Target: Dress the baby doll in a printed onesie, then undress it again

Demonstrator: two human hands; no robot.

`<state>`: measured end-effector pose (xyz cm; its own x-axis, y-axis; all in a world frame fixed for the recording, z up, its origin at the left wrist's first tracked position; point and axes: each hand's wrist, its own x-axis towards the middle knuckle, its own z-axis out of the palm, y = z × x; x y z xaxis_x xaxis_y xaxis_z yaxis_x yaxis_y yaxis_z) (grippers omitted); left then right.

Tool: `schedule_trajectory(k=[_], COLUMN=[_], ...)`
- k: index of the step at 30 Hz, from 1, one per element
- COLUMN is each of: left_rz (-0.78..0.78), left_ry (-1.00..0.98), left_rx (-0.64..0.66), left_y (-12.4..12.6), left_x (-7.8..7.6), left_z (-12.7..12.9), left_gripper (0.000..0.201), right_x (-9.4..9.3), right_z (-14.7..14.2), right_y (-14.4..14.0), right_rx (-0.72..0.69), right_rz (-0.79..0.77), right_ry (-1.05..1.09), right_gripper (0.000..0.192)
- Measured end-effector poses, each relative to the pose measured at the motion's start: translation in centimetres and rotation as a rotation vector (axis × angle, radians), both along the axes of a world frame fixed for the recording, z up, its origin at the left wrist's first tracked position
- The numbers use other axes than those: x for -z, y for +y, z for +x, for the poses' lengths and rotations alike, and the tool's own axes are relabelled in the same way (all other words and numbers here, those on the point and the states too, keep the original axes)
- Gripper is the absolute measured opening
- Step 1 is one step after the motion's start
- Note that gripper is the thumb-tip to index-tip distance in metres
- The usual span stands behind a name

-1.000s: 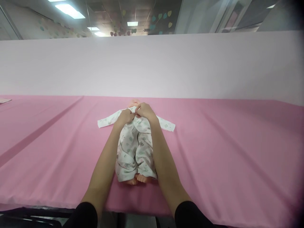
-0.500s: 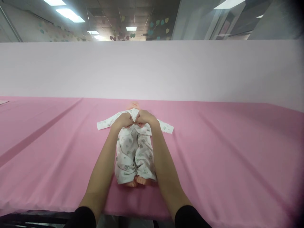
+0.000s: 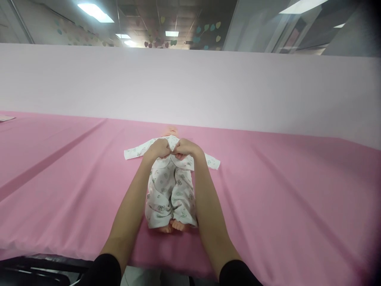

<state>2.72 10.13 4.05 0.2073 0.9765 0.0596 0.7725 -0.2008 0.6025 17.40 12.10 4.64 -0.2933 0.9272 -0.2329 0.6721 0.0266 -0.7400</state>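
Both hands have drawn together into a closer grip on the romper (image 3: 169,190) collar.

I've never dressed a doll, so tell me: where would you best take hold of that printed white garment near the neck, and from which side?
Probably at the collar edges on the chest of the garment, from the feet end. The doll lies face up, head away, and the left hand and right hand pinch there.

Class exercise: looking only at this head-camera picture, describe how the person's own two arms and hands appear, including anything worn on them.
Both forearms are bare from the wrists to near the elbows, where black sleeves sit pushed up. The left hand and right hand are bare too: no gloves, and no watch or bracelet shows on either wrist. Any rings are too small to tell.
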Motion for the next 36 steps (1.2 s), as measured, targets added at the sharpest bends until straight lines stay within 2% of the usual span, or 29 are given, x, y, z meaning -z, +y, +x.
schedule_trajectory(k=[3,8,22,26,29,32,36], left_rz=[-0.026,-0.026,-0.024,0.039,0.103,0.124,0.175], left_ry=[0.082,0.154,0.203,0.18,0.176,0.178,0.171], left_rx=[0.055,0.022,0.034,0.061,0.069,0.098,0.069], left_y=[-0.3,-0.9,-0.8,-0.9,-0.8,-0.6,0.1], left_x=[-0.4,-0.9,-1.1,-0.9,-0.6,-0.4,0.0], left_z=[0.2,0.5,1.0,1.7,2.3,2.4,1.8], left_gripper=[0.013,0.016,0.015,0.016,0.017,0.02,0.024], right_x=[-0.1,0.0,0.3,-0.1,-0.1,0.5,1.6], right_z=[0.1,0.4,1.3,1.8,1.6,1.1,0.5], right_y=[-0.1,0.2,0.9,0.8,0.9,1.3,2.2], right_rx=[-0.021,-0.072,0.046,0.17,0.249,0.277,0.27], right_rz=[-0.008,-0.037,-0.016,0.053,0.133,0.222,0.286], right_ry=[0.043,0.077,0.053,0.07,0.138,0.173,0.084], right_gripper=[0.012,0.01,0.014,0.014,0.02,0.03,0.032])
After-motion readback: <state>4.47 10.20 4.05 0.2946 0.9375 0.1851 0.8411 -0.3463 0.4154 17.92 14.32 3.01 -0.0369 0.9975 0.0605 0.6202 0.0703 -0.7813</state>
